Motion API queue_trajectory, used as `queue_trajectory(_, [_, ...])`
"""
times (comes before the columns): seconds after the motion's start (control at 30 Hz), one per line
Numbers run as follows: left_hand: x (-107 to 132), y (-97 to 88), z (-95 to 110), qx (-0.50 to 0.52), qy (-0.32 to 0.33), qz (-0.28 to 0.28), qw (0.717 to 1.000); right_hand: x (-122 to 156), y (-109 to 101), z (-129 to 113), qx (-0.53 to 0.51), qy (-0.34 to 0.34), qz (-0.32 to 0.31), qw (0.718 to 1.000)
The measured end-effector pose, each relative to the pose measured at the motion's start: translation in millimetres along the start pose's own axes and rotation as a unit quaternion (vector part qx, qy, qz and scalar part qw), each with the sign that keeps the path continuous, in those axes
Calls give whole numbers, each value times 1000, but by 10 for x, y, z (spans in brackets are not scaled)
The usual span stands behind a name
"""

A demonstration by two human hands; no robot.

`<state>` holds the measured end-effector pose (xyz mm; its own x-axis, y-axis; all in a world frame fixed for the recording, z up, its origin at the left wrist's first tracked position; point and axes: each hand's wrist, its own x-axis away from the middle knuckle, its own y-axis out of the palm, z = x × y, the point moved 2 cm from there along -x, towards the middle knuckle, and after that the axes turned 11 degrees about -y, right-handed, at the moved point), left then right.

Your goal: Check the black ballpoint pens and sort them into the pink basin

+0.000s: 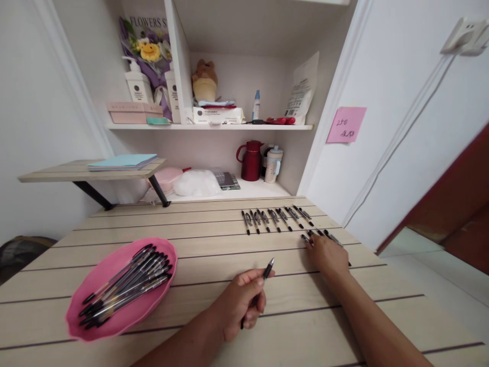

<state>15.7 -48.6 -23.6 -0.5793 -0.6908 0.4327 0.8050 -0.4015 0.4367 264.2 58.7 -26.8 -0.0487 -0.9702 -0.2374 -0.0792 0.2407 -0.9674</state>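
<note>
My left hand (244,303) is closed around a pen (268,268), its silver writing tip bare and pointing up and away. To the right, my right hand (330,257) reaches down to the table with bent fingers, at a group of dark pen-like pieces (332,237). One such piece (304,238) shows at its fingertips; the hand hides much of the group. Further back lies a row of several short black pen-like pieces (273,220), side by side. A pink scalloped bowl (72,326) at the left holds several clear-barrelled pens with black ends (130,280).
The slatted wooden table (206,250) meets a white shelf unit (229,127) at the back. A raised wooden stand (57,172) carries blue paper (124,161). A red jug (251,160), a cup (273,164) and a plastic bag (196,182) stand behind. A cable (397,142) runs down the right wall.
</note>
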Motion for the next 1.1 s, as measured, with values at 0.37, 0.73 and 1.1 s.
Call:
queue_trajectory(0.37, [-56, -4, -22, 1, 43, 2, 999, 530, -284, -879, -638, -17, -139, 757])
queue_trajectory(0.73, [-82, -13, -40, 21, 71, 49, 996, 725, -219, -1176, -746, 15, -44, 665])
queue_trajectory(1.1, [-69, 21, -17, 12, 59, 59, 996, 780, -228, -1216, -804, 11, -86, 589])
